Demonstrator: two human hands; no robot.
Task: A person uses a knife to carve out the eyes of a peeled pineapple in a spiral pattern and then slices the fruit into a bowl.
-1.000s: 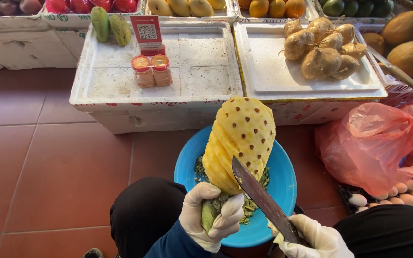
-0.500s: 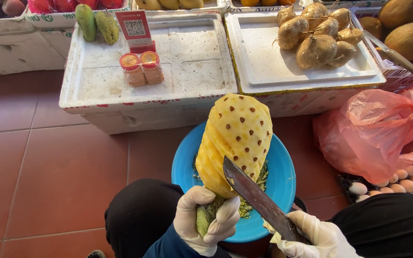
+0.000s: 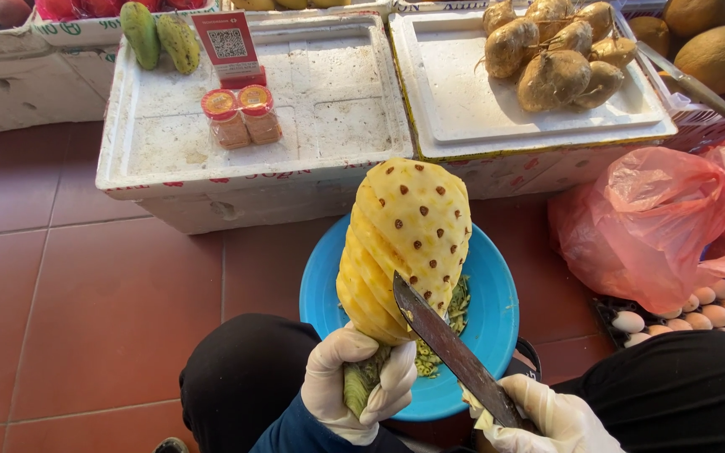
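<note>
A peeled yellow pineapple (image 3: 404, 243) with brown eyes is held upright over a blue plastic basin (image 3: 492, 294). My left hand (image 3: 354, 390), in a white glove, grips the pineapple's green stem end from below. My right hand (image 3: 539, 415), also gloved, holds a long dark knife (image 3: 446, 344). The blade's tip rests against the fruit's lower right side. Green and yellow peel scraps (image 3: 456, 309) lie in the basin under the fruit. My knees in black trousers frame the basin on both sides.
Two white foam boxes (image 3: 270, 159) stand ahead on the red tile floor. The left one carries two small orange-lidded jars (image 3: 241, 116), a red sign card and green mangoes (image 3: 159, 35). The right one holds brown tubers (image 3: 551, 50). A red plastic bag (image 3: 656, 222) and eggs (image 3: 694, 312) lie at right.
The knife has slid up along the pineapple's lower right side, and the fruit has turned slightly in my left hand. The view has shifted a little.
</note>
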